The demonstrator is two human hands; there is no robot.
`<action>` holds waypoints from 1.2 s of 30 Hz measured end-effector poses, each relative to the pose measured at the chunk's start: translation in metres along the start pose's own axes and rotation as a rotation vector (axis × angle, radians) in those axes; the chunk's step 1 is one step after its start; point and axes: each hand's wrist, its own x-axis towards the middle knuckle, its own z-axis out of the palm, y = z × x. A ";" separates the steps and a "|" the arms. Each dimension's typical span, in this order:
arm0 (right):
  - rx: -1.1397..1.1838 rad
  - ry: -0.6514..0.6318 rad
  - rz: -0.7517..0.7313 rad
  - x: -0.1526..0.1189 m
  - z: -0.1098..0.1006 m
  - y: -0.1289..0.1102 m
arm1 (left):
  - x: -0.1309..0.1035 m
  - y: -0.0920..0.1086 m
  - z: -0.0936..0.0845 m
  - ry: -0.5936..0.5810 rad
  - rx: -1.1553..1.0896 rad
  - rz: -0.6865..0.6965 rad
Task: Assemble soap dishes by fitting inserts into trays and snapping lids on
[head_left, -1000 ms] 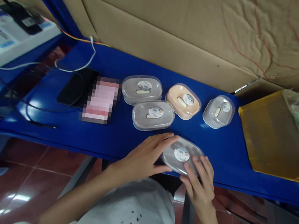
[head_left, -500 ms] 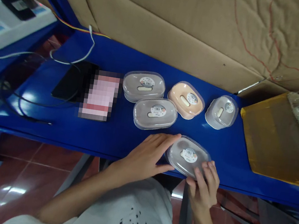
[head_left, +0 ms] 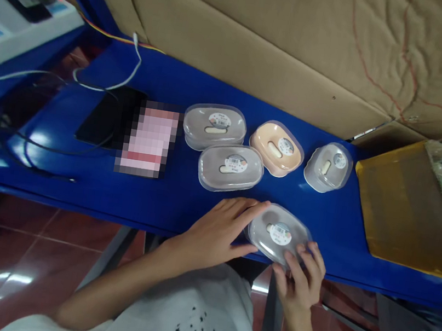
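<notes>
Near the front edge of the blue table lies a grey oval box (head_left: 287, 228) with a clear lid and a round label. My left hand (head_left: 222, 226) grips its left end between thumb and fingers. At its right end, my right hand (head_left: 304, 272) holds the lower right rim. Behind are two more grey oval boxes, one at the back (head_left: 215, 126) and one in front of it (head_left: 230, 168). To their right sit a peach box (head_left: 276, 148) and a smaller grey box (head_left: 327, 167). All have clear lids and labels.
On the blue table (head_left: 157, 206), a blurred pink item (head_left: 146, 138) overlaps a black flat object (head_left: 103, 120) at left, with cables around. A white power unit (head_left: 0, 33) is far left. Cardboard (head_left: 264, 44) stands behind; a taped carton (head_left: 409, 210) is at right.
Both hands stay on the front grey box, with the right fingers shifted slightly on its rim. The whole view has moved a little.
</notes>
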 end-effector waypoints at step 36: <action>0.039 -0.436 -0.083 0.031 -0.013 0.007 | 0.005 -0.015 -0.005 0.005 -0.104 0.049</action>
